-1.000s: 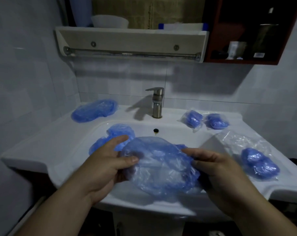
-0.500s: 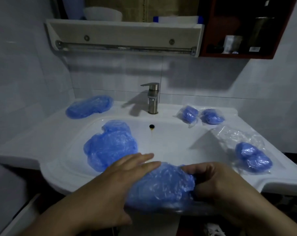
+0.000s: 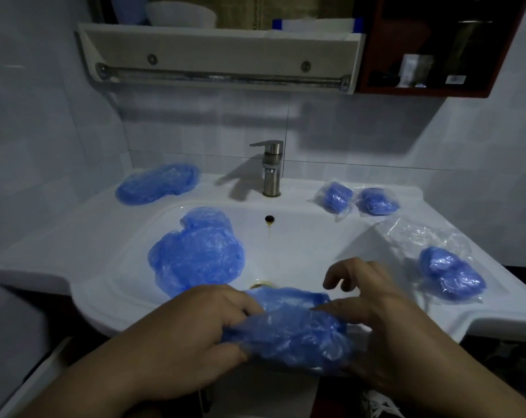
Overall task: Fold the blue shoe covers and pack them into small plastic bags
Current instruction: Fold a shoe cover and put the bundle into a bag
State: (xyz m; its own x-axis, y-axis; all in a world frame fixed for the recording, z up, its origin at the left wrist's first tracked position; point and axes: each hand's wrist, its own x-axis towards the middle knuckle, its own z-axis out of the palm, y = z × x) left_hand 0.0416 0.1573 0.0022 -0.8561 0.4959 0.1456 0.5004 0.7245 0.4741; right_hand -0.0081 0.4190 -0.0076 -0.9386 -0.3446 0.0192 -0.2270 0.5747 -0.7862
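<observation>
The left hand (image 3: 195, 327) has its fingers (image 3: 240, 303) curled over the left end of the shoe cover (image 3: 288, 330), with the thumb tucked beneath, pinching the film. The right hand (image 3: 385, 321) is looser. Its fingers (image 3: 346, 270) are lifted and spread clear of the plastic, and only its thumb (image 3: 331, 309) lies along the top of the fold.

That uneven hold is where I would expect trouble. The film is thin and slick, so with one end pinned and the other merely pressed, the fold could spring open or slide out sideways. The bundle also sits at the front rim of the sink (image 3: 105, 297), partly over the edge. If the grip slackens it may drop to the floor (whether the basin is wet I cannot tell, but a damp cover would be harder to bag).

The cover lies bunched between the two hands, touching both, nearer the person than the drain.

A heap of loose covers (image 3: 195, 254) rests in the basin on the left. One more cover (image 3: 156, 184) lies on the table (image 3: 44, 236) behind it. To the right are an empty plastic bag (image 3: 421, 233) and three filled bags (image 3: 450, 273), two of them near the tap (image 3: 270, 170).
</observation>
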